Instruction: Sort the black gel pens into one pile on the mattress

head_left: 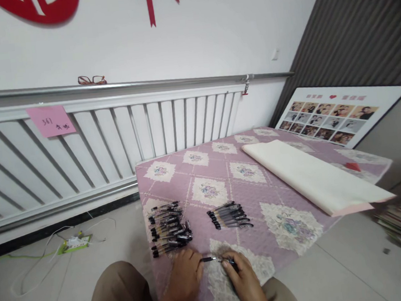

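My left fingers pinch a black pen's (207, 259) one end, my right hand (244, 279) closing round the other, over the purple floral tablecloth (247, 198). Just beyond my left hand (186, 272) lies a pile of pens (168, 229); right of it, a neat row of pens (230, 215). Farther stands a white radiator (155, 126).
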A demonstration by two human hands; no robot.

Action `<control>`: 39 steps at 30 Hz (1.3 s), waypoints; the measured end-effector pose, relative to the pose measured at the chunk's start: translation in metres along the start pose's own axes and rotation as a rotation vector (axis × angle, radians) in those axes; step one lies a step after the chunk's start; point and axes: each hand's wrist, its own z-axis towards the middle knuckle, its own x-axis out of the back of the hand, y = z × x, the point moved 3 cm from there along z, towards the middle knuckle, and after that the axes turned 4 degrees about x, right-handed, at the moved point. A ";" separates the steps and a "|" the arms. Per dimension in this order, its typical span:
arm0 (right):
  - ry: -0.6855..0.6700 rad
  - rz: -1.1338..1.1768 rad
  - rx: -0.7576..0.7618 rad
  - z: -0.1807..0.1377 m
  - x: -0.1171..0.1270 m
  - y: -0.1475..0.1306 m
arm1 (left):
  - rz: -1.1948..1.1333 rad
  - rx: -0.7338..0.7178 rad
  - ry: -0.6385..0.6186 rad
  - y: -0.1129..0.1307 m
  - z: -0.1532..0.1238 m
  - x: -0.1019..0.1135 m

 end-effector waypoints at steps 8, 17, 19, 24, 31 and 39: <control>0.090 -0.111 -0.064 0.003 -0.013 0.005 | -0.066 0.056 0.006 -0.011 -0.007 0.003; 0.068 -0.207 0.142 0.000 -0.010 -0.003 | -0.007 -0.036 -0.056 -0.001 -0.006 0.009; 0.025 -0.248 0.158 -0.001 -0.009 -0.007 | 0.014 -0.050 -0.078 0.000 -0.006 0.010; -0.062 -0.316 0.154 -0.002 -0.010 -0.015 | 0.029 -0.074 -0.094 0.001 -0.005 0.007; -0.128 -0.305 0.127 -0.004 -0.015 -0.017 | 0.023 -0.109 -0.105 0.001 -0.005 0.004; -0.103 -0.254 0.126 -0.002 -0.016 -0.012 | 0.029 -0.114 -0.118 0.000 -0.005 0.003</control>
